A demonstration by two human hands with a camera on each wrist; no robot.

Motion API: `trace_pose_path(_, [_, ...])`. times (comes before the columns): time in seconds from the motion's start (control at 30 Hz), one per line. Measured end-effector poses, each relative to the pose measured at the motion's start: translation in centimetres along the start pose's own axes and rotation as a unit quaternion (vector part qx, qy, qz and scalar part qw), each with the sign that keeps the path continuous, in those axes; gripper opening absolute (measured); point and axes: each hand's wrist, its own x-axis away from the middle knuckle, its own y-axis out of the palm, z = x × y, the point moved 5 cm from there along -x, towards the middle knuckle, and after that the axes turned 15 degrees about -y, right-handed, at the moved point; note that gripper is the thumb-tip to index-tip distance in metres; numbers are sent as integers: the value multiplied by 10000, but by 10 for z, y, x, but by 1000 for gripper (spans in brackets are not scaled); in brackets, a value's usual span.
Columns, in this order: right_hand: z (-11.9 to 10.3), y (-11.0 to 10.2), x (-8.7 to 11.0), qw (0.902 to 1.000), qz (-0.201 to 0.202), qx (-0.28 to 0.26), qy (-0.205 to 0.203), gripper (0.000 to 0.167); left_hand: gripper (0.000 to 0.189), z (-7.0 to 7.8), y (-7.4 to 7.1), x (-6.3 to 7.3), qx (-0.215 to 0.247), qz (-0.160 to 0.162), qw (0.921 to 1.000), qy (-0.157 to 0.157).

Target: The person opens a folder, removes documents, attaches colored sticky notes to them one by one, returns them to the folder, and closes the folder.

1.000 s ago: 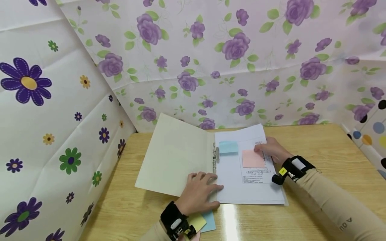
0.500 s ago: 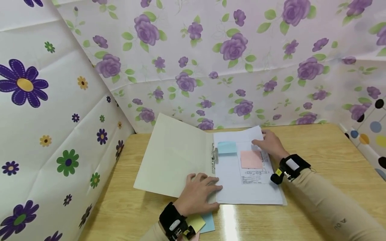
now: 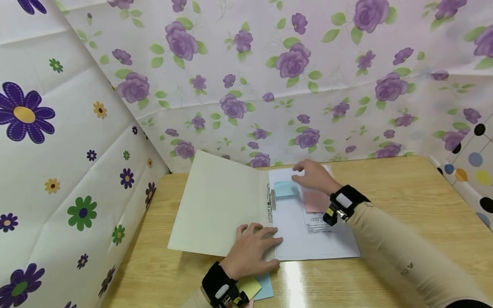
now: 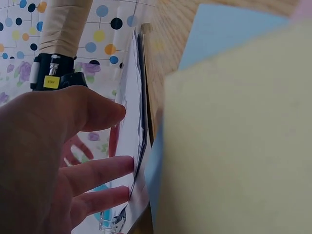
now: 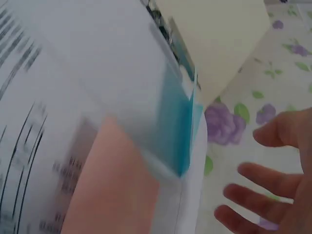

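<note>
An open binder with a cream cover lies on the table, a stack of white printed sheets at its right. A blue sticky note and a pink sticky note are on the top sheet. My left hand rests with spread fingers over the lower spine and the sheets' lower left edge. Over the upper part of the sheets is my right hand, close to the blue note. Its fingers are loosely bent and hold nothing in the right wrist view.
Loose sticky notes, yellow and blue, lie under and beside the left wrist, with a bit of pink. The binder's metal clip runs along the spine. Flowered cloth hangs behind the wooden table.
My right hand has left the sheets' upper right edge and moved left toward the blue note. The lifted corner has lowered. The left hand stays in place.
</note>
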Motion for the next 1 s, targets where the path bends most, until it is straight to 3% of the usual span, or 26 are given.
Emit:
trace_pose_path(0.23, [-34, 36, -25, 9941, -868, 86, -642, 44, 51, -1, -3, 1, -13, 1, 10000, -43])
trace_pose_path(0.37, [-44, 49, -33, 9913, -1103, 239, -674, 47, 51, -2, -3, 0, -10, -5, 10000, -37])
trace_pose_path(0.57, [-52, 65, -39, 9902, -1175, 537, -532, 47, 51, 0, 0, 0, 73, -75, 9999, -43])
trace_pose_path(0.73, [-56, 76, -37, 9861, -1227, 1036, -433, 30, 51, 2, 0, 2, 135, -109, 9998, -51])
trace_pose_path(1.0, [-53, 80, -36, 9863, -936, 1332, -257, 27, 52, 3, 2, 0, -50, 17, 10000, -38])
